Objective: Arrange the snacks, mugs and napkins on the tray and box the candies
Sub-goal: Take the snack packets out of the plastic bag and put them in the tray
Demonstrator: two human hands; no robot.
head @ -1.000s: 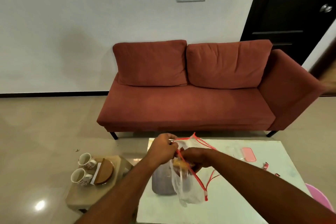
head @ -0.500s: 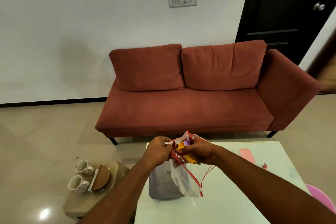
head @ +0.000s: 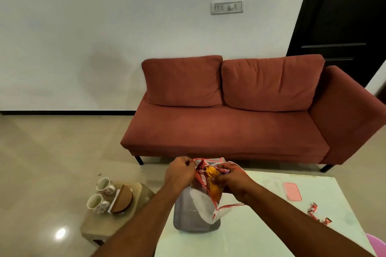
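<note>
Above the grey tray point(head: 183, 215) on the table point(head: 261, 225): left hand point(head: 180, 173) pinching the clear bag point(head: 206, 208) rim, right hand point(head: 231, 180) clamped on the orange snack packet point(head: 208, 183), half out. Risk: packet snagging the red-edged mouth, slipping loose, dropping past the tray. 2 mugs point(head: 100, 196) apart on a low stool point(head: 117, 221).

Both forearms are showing bare from the frame's lower edge up to each wrist; no sleeves are reaching into view. Left hand point(head: 180, 175) and right hand point(head: 234, 181) are showing ungloved, wearing no visible rings, watch or bands.
</note>
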